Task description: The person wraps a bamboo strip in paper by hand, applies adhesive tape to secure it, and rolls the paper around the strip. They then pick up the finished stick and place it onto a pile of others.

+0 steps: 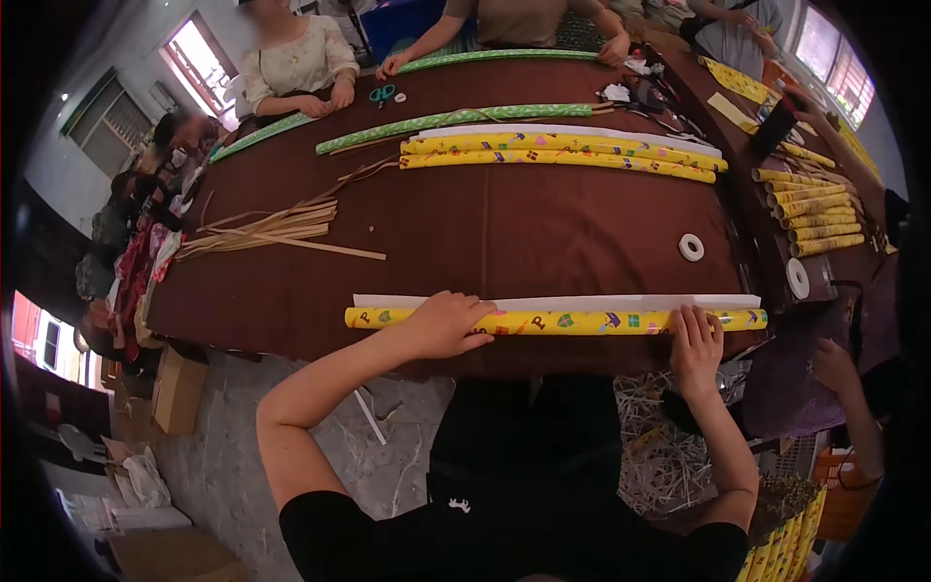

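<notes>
A long yellow patterned roll (582, 322) lies along the table's near edge, with a white strip of its paper (572, 302) showing behind it. My left hand (451, 325) rests over the roll left of its middle, fingers bent across the top. Toward the right end, my right hand (695, 339) lies on the roll with its fingers extended over it. Both hands touch the roll and press it against the brown tablecloth (436, 242).
Beyond lie more yellow rolls (562, 160), a green roll (465, 118), wooden strips (281, 231), white tape (690, 247) and scissors (383, 94). Other people stand or sit around the far side. Short yellow rolls (815, 209) are stacked at right. Paper shreds (645, 456) cover the floor.
</notes>
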`<state>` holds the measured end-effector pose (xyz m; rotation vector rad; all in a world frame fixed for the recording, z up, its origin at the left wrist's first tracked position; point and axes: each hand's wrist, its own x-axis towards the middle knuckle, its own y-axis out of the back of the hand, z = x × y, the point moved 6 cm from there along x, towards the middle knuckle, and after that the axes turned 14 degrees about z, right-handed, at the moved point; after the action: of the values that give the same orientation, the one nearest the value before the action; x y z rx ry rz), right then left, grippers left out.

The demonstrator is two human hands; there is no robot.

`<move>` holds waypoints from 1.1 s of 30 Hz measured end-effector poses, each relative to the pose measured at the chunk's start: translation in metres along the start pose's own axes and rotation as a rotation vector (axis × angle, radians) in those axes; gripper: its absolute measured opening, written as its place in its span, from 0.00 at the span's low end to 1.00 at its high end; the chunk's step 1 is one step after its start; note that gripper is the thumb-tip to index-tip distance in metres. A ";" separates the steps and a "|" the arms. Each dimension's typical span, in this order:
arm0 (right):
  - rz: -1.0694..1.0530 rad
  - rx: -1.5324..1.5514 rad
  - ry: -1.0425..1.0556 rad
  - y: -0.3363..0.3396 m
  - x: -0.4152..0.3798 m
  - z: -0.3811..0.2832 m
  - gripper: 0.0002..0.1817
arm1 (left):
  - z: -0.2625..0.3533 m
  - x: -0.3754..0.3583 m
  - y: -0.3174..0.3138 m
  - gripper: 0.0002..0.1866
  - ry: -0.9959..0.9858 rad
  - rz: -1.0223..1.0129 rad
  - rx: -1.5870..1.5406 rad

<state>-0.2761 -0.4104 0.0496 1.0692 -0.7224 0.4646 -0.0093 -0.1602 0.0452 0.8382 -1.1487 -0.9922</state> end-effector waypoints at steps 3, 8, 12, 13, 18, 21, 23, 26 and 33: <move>-0.003 -0.006 0.014 -0.001 -0.002 -0.001 0.21 | -0.003 -0.003 -0.002 0.24 0.055 -0.105 -0.070; -0.005 -0.044 0.088 -0.005 -0.010 -0.001 0.23 | 0.002 -0.014 -0.007 0.22 0.138 -0.184 -0.128; -0.213 0.146 0.092 -0.005 0.004 -0.001 0.30 | 0.010 -0.019 -0.002 0.22 0.105 -0.182 -0.030; -0.274 0.221 0.076 -0.007 0.007 0.000 0.30 | 0.010 -0.020 0.002 0.23 0.089 -0.104 -0.016; -0.449 0.419 0.073 -0.008 0.034 0.001 0.26 | 0.013 -0.024 0.018 0.25 -0.001 0.042 0.018; -0.487 0.503 0.061 -0.016 0.036 0.001 0.25 | 0.013 -0.027 0.025 0.23 -0.039 0.069 0.103; -0.471 0.505 0.054 -0.021 0.035 0.000 0.25 | 0.007 -0.029 0.028 0.25 0.017 0.088 0.152; -0.423 0.471 0.115 -0.021 0.041 -0.004 0.24 | 0.002 -0.035 0.026 0.26 0.004 0.127 0.180; 0.110 0.067 0.247 -0.009 0.044 -0.006 0.07 | 0.004 -0.035 0.024 0.28 -0.021 0.156 0.249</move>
<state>-0.2384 -0.4082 0.0739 1.0162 -0.5510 0.7068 -0.0125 -0.1191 0.0570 0.9210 -1.3530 -0.7406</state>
